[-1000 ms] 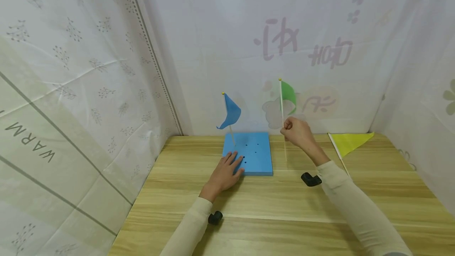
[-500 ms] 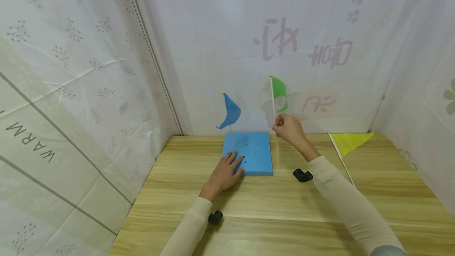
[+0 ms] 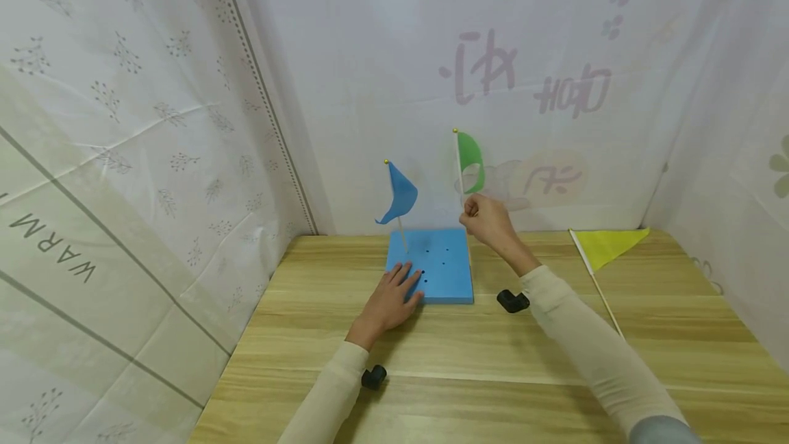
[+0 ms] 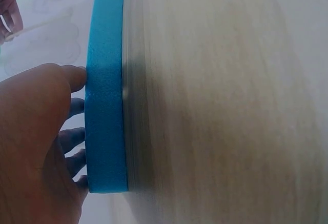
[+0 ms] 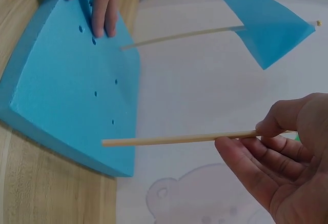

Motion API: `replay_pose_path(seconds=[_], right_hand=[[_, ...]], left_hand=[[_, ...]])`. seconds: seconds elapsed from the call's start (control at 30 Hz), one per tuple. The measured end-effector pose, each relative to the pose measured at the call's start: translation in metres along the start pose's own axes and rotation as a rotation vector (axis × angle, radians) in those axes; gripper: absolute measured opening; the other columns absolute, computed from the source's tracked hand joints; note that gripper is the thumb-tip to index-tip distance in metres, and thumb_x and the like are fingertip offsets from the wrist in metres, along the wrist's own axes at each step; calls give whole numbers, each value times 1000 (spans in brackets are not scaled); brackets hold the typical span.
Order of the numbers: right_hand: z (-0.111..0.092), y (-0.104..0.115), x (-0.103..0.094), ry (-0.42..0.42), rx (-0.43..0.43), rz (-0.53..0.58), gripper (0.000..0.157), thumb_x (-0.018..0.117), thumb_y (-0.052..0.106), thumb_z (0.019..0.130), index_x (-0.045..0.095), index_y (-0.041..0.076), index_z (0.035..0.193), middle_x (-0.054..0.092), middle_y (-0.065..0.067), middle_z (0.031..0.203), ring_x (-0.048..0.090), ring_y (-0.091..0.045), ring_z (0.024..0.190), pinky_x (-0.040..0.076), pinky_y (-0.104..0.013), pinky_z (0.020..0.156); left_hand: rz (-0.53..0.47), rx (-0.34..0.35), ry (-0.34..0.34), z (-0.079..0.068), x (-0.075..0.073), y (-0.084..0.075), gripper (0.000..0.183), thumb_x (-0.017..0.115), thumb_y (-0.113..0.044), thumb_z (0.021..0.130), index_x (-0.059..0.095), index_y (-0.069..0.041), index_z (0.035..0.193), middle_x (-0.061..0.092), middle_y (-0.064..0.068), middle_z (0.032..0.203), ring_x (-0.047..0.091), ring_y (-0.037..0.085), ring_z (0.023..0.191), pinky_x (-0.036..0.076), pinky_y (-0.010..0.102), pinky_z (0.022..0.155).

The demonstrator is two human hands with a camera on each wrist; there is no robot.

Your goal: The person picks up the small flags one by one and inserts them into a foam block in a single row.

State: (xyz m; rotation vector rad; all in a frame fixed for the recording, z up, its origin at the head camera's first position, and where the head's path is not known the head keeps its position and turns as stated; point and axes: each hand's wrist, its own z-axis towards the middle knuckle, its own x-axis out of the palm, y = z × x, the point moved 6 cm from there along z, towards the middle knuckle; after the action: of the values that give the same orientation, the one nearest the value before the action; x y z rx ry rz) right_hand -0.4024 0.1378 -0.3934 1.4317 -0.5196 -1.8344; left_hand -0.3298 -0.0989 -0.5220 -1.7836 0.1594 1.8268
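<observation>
My right hand (image 3: 490, 223) pinches the wooden stick of a green flag (image 3: 471, 163) between thumb and fingers. In the right wrist view the bare lower end of the stick (image 5: 159, 140) points at the blue foam board (image 5: 56, 90), close over its right part. My left hand (image 3: 388, 300) rests with spread, straight fingers on the left front of that board, its fingertips on the top face in the left wrist view. Several small holes dot the board. A blue flag (image 3: 403, 190) stands in it at the back left, leaning slightly.
A yellow flag (image 3: 607, 247) lies flat on the wooden table (image 3: 468, 362) at the right, its stick pointing toward the front. Behind the table hangs a pale printed curtain (image 3: 370, 74), with another patterned curtain (image 3: 123, 122) on the left.
My right hand has carried the green flag leftward, from right of the board to its right edge. My left hand, the board and the blue flag have kept their places.
</observation>
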Motion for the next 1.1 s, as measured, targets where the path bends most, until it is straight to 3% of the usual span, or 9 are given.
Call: replay_pose_path(seconds=[0.43,1.1], right_hand=[[12,13,16,-3,-22,7,7,64,12,99,65,5,99,75,-15,95,75,-23,72,61,-38,70],[27,35,44,-35,-84,-1,7,63,11,102,66,5,99,75,-16,98,73,-28,84,59,-39,71]], left_hand=[[-5,-8,4,0,-1,-1,56,52,-36,114,44,-12,164,31,17,174,26,41,163,25,61,132],[-1,-11,14,2,0,1,57,52,-37,113,44,-12,164,31,17,174,26,41,163,27,61,132]])
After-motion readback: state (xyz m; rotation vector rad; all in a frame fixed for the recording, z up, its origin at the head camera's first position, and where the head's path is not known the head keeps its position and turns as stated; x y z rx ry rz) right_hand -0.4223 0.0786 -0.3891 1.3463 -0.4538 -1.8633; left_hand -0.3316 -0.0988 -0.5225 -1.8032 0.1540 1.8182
